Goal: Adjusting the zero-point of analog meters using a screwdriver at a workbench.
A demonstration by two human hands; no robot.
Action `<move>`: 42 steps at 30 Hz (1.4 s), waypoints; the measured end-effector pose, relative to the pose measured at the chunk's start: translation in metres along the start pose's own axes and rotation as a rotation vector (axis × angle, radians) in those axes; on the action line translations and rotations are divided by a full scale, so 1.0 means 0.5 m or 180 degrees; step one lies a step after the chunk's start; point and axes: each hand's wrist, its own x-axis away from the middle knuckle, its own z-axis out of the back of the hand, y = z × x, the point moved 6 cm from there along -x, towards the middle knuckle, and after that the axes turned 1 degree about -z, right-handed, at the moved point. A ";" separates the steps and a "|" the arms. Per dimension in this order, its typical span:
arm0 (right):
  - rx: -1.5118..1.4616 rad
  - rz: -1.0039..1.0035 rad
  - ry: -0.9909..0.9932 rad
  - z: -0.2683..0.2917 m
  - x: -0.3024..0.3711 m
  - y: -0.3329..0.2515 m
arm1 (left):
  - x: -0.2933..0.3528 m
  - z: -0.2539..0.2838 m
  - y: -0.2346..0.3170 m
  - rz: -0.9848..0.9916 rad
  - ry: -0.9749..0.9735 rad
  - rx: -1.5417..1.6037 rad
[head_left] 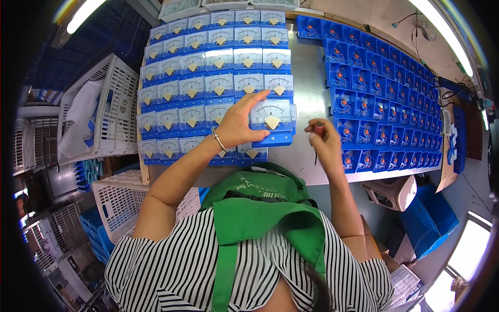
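Observation:
My left hand (241, 120) grips a blue-and-white analog panel meter (271, 115) by its left side, thumb below and fingers above. The meter's dial faces up, with a cream fan-shaped piece at its lower middle. To its right, my right hand (327, 143) is closed around a screwdriver (319, 128) with a red handle; its thin dark shaft points down toward the table. The screwdriver is apart from the meter. Rows of similar meters (192, 91) lie beyond and left of my left hand.
Rows of open blue boxes (364, 104) with orange and wire parts inside cover the right of the metal table (310, 78). White plastic crates (112, 112) stand at the left. Small trays (179, 9) of tiny parts sit at the far edge. A stool (397, 192) stands at the right.

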 end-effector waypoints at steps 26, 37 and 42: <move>0.0427 0.1411 -0.0734 -0.047 0.076 -0.203 | 0.022 -0.041 0.015 -0.0212 -0.0056 0.0130; 0.0726 0.2168 0.0614 -0.044 0.057 -0.183 | 0.023 -0.044 0.022 -0.0223 -0.0012 0.0096; 0.0396 0.1504 0.0688 -0.033 0.037 -0.148 | 0.023 -0.044 0.013 -0.0147 -0.0040 0.0086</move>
